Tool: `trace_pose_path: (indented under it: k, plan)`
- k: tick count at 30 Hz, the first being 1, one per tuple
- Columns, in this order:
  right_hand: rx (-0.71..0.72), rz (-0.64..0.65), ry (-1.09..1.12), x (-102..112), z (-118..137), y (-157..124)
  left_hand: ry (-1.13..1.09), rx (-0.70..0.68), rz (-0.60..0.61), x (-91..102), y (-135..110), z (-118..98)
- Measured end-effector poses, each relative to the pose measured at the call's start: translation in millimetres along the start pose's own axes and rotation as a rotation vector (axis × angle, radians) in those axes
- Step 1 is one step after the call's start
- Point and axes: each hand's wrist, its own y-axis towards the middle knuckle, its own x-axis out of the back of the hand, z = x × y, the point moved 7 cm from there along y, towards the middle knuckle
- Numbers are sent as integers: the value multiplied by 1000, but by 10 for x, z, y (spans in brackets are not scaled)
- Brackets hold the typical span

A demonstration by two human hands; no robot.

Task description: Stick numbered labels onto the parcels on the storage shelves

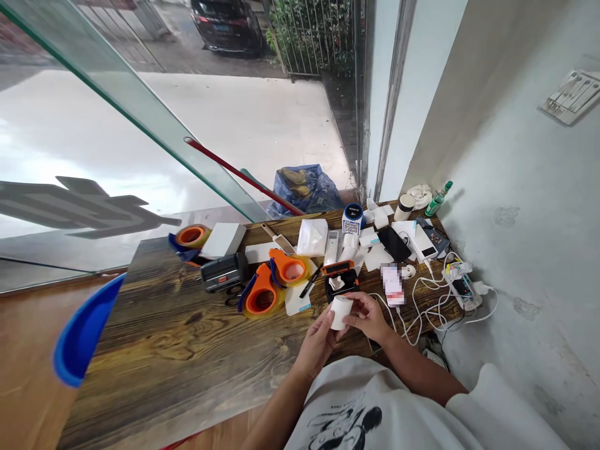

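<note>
Both my hands hold a small white paper roll (340,310) just above the wooden table (178,350). My left hand (319,340) cups it from below and the left. My right hand (368,314) grips it from the right with fingers curled over the top. Right behind the roll sits a small black and orange label printer (341,281) with its lid open. A black pen (310,282) lies to the printer's left.
Orange tape dispensers (262,294) (288,267) (192,236), a black device (224,271), white boxes (225,239), a phone (394,243), a power strip (464,289) with white cables, a green bottle (438,198) and a blue curved object (82,334) crowd the table. A wall stands at right, glass at left.
</note>
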Motion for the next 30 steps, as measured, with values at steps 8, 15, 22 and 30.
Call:
trace_pose_path:
  k: [8, 15, 22, 30]
  plan:
    - [5, 37, -67, -142, -102, -75, 125, -104, -79, 251, 36, -102]
    - [26, -53, -50, -273, 37, -49, 327, -223, 74, 337, 46, -308]
    - [47, -42, 53, -512, 250, 13, 639, -827, 165, 225, -159, -816]
    - [28, -59, 107, -740, 242, 132, 1034, -1273, 79, 277, -527, -1070]
